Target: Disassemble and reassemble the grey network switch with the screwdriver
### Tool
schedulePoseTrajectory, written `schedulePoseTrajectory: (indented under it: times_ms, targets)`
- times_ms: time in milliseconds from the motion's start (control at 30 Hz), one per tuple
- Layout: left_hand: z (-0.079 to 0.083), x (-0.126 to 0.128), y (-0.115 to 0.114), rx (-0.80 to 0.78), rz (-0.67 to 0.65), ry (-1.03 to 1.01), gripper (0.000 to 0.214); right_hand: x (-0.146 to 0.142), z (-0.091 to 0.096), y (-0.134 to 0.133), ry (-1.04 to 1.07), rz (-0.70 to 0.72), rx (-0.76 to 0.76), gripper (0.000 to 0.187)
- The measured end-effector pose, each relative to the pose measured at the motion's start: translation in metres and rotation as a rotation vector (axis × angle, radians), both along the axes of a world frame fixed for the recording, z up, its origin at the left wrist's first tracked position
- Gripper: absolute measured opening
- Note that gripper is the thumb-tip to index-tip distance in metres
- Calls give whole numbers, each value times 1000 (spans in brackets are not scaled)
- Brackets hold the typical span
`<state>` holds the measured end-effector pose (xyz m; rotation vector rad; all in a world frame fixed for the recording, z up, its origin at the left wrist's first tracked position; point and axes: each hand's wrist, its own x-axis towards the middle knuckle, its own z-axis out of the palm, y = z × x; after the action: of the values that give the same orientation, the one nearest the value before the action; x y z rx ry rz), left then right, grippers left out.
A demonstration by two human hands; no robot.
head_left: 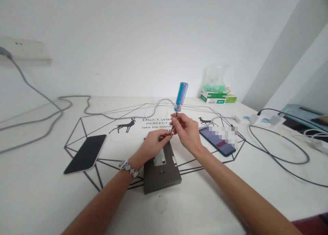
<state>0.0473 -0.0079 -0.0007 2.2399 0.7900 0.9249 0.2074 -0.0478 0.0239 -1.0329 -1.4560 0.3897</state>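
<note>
Both hands meet over the middle of the desk [38, 194], just above the far edge of a dark grey box [161, 170] that lies flat on it. The right hand [188, 130] is closed around the metal shaft of a screwdriver [180, 96], which stands nearly upright, with its clear blue handle pointing to 12 o'clock and leaning slightly toward 1. The left hand [153, 144], with a bracelet [129, 169] at its wrist, comes in from 7 o'clock. Its thumb and forefinger are pinched narrowly at the lower end of the shaft, and I cannot tell whether anything small sits between the fingertips.

From the box, a dark-screened phone [85, 153] lies at 9 o'clock, well apart. A second phone [217, 142] with a lit screen lies at 2 o'clock, near the right wrist. Grey cables [46, 120] trail off at 10 o'clock toward a wall socket [25, 51]. Green and white packets [215, 96] stand at 1 o'clock against the wall, and black cable loops [282, 158] lie at 3 o'clock.
</note>
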Motion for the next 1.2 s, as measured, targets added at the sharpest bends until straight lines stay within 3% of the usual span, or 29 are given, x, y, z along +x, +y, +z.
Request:
schedulePoseTrajectory:
  times_ms: [367,700,1000,1200]
  targets:
    - [-2,-1,0,16,14,16,23,1,-1,2,-35,9,-8,29]
    - [-4,4,-1,-42,102,-17,24,-1,-3,4,49,-11,4,18]
    - [-1,-4,2,9,-41,33,20,-1,-2,3,-20,10,-8,24]
    - [-2,-2,1,-61,-19,-27,16,-3,0,1,-41,29,-4,28]
